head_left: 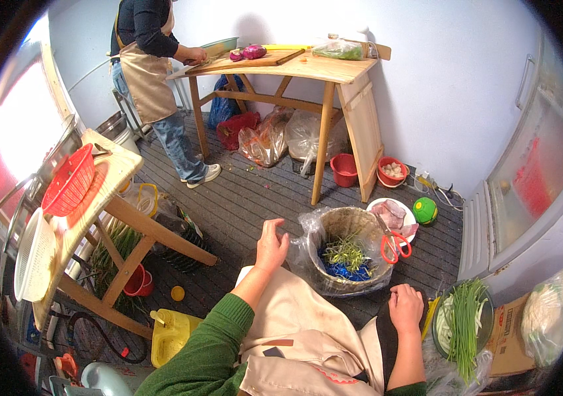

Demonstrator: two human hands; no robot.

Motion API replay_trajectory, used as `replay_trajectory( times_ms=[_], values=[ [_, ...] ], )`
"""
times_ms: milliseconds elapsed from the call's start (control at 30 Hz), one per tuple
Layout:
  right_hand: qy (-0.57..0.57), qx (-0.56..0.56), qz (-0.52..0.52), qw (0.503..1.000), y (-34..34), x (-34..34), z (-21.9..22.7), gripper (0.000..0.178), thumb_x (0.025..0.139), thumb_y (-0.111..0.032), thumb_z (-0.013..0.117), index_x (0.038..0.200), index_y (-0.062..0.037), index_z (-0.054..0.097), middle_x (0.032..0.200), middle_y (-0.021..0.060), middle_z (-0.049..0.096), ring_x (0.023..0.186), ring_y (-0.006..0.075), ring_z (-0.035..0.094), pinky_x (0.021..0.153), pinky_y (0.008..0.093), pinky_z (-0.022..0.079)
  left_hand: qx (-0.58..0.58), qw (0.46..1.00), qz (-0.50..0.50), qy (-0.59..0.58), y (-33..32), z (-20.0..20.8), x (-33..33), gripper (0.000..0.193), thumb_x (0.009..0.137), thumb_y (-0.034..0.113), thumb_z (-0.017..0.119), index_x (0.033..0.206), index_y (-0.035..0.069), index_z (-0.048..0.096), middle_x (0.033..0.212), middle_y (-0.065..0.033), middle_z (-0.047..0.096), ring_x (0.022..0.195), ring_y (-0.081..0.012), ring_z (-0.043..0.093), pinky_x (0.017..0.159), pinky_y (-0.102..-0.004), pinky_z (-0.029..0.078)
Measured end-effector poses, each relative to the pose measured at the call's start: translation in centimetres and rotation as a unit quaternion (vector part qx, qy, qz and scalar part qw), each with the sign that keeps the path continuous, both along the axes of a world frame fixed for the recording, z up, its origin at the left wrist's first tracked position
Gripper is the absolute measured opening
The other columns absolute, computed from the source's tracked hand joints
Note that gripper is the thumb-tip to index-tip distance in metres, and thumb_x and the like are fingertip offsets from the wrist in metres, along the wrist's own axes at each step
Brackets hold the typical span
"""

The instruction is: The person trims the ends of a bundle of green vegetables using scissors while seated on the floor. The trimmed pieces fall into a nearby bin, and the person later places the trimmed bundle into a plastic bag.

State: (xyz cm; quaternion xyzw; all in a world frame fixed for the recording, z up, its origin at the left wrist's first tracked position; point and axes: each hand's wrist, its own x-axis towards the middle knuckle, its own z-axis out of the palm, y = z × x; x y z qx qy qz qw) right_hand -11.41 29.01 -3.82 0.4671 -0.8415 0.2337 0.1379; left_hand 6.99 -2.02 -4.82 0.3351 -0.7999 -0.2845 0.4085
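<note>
My left hand (pixel 273 245) is raised above my apron-covered lap, its fingers loosely bent and apart, with nothing visible in it. On my right knee rests my right hand (pixel 405 307), fingers spread over dark cloth and holding nothing. Just beyond my knees stands a plastic-lined bucket (pixel 316 245) with green vegetable trimmings (pixel 346 252) and blue plastic inside. Orange-handled scissors (pixel 394 247) lie across its right rim. To the right of my right hand, a dark bowl (pixel 483 315) holds long green garlic chives (pixel 467 323) and pale cut pieces.
A white plate (pixel 411 204) of raw meat and a green ball (pixel 425 210) sit behind the bucket. At left is a wooden bench (pixel 137 228) with a red basket (pixel 69 181). A person (pixel 146 59) works at the far wooden table (pixel 334 71). A glass-doored cabinet (pixel 526 171) stands right.
</note>
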Motion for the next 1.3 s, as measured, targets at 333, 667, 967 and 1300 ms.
replay_trajectory(
  times_ms=[333,667,967,1300],
  values=[
    [-0.004,0.007,-0.005,1.000,0.05,0.06,0.18,0.008,0.072,-0.006,0.063,0.078,-0.0078,0.058,0.078,0.0070,0.059,0.077,0.0259,0.058,0.069,0.0376,0.042,0.000,1.000,-0.011,-0.009,-0.20,-0.11,0.08,0.037,0.078,0.004,0.060,0.113,0.005,0.046,0.105,-0.0117,0.051,0.067,-0.0202,0.058,0.066,-0.0326,0.049],
    [0.004,0.010,0.002,1.000,0.06,-0.01,0.08,0.007,0.073,-0.006,0.062,0.079,-0.0071,0.058,0.078,0.0073,0.059,0.076,0.0264,0.057,0.069,0.0377,0.042,0.012,1.000,-0.012,0.004,-0.06,-0.23,-0.07,0.035,0.079,0.001,0.059,0.112,0.005,0.048,0.105,-0.0086,0.052,0.067,-0.0165,0.057,0.064,-0.0290,0.048],
    [-0.008,0.010,-0.004,1.000,0.09,0.06,-0.14,0.009,0.072,-0.006,0.063,0.079,-0.0077,0.059,0.079,0.0068,0.059,0.079,0.0258,0.057,0.071,0.0383,0.041,0.017,1.000,-0.014,-0.003,0.01,-0.07,0.00,0.037,0.078,0.004,0.060,0.114,0.004,0.048,0.106,-0.0129,0.052,0.069,-0.0232,0.059,0.068,-0.0353,0.049],
    [-0.013,0.021,-0.013,1.000,0.12,0.04,-0.37,0.009,0.071,-0.006,0.064,0.078,-0.0078,0.059,0.080,0.0068,0.060,0.080,0.0258,0.057,0.073,0.0375,0.041,0.023,0.999,-0.016,-0.018,0.11,0.07,0.12,0.038,0.079,0.006,0.060,0.114,0.005,0.047,0.107,-0.0123,0.051,0.069,-0.0230,0.058,0.068,-0.0356,0.048]
  ],
)
